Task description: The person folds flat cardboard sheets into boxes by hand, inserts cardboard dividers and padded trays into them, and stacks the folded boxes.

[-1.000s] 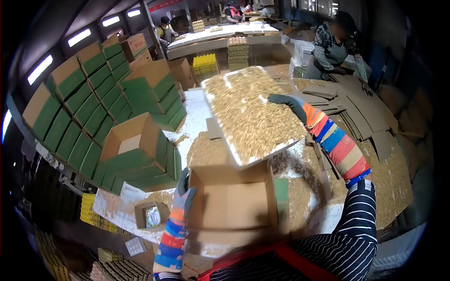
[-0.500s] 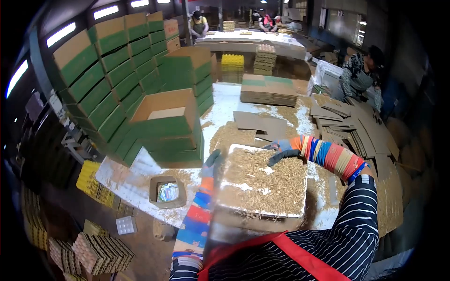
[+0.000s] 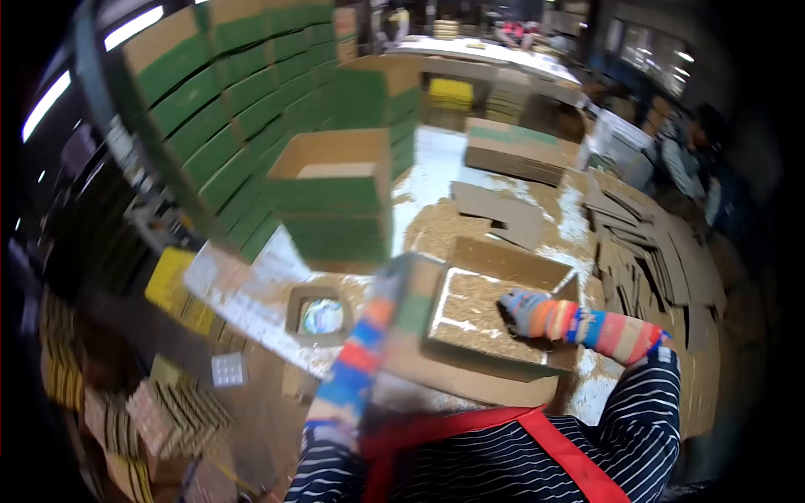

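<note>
In the head view, an open cardboard box [image 3: 470, 375] stands in front of me with its flaps spread. Inside it is a layer of straw-coloured husks [image 3: 470, 302], with white showing along the edges. My right hand [image 3: 521, 312], in a grey glove below a multicoloured sleeve, is over the husks at the box's right side; its fingers point down and are partly hidden. At the green left flap [image 3: 412, 306] is my left hand [image 3: 402, 272], smeared by motion. I cannot make out its fingers, or whether it grips the flap.
Green-and-brown cartons [image 3: 331, 218] are stacked at the left. A small bin [image 3: 320, 339] with packets stands on the white table [image 3: 436, 155]. Cardboard sheets [image 3: 654, 243] lie at right, flattened boxes [image 3: 516, 151] behind. Egg trays [image 3: 176, 407] stand lower left; a person [image 3: 683, 159] is at right.
The husk layer, earlier level with a white-edged top, now sits lower between spread box flaps. My right hand has moved from the far edge down over the husks. The whole view has shifted.
</note>
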{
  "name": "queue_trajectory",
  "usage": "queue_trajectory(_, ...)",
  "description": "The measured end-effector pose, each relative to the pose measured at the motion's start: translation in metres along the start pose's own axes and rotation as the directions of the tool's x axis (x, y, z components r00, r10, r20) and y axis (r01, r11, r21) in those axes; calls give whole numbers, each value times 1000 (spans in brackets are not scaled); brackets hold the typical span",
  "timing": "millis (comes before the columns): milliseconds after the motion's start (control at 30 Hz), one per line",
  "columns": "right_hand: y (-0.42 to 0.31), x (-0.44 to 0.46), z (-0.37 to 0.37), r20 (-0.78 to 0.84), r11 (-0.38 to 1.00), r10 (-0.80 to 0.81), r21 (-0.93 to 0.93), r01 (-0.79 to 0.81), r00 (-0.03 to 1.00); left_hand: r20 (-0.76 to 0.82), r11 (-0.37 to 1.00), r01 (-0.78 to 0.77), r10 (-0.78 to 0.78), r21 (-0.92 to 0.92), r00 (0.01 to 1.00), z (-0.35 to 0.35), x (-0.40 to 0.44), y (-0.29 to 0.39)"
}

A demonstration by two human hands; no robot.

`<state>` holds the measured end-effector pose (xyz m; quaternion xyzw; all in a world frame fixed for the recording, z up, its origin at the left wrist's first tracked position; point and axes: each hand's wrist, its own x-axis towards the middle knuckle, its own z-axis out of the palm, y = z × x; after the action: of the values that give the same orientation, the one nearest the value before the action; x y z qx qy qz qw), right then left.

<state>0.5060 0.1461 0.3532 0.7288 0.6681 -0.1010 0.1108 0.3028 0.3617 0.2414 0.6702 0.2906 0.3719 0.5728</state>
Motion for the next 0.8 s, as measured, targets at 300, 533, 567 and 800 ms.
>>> queue_trajectory(300, 86, -8, -45, -507, 616, 352, 758, 213, 787, -101, 93, 161, -461, 983, 882, -177, -32, -62)
queue_trajectory(533, 230, 40, 133, 109, 593, 557, 642, -486, 823, -351, -97, 337, -254, 936, 901, -164, -37, -56)
queue_trajectory(567, 235, 63, 152, 242, 546, 573, 599, -585, 783, -350, -75, 343, -281, 936, 894, -169, -38, -58)
queue_trajectory(800, 204, 159, 190, 49, 327, 666, 878, -351, 744, -333, 76, 344, -125, 936, 935, -158, -43, -9)
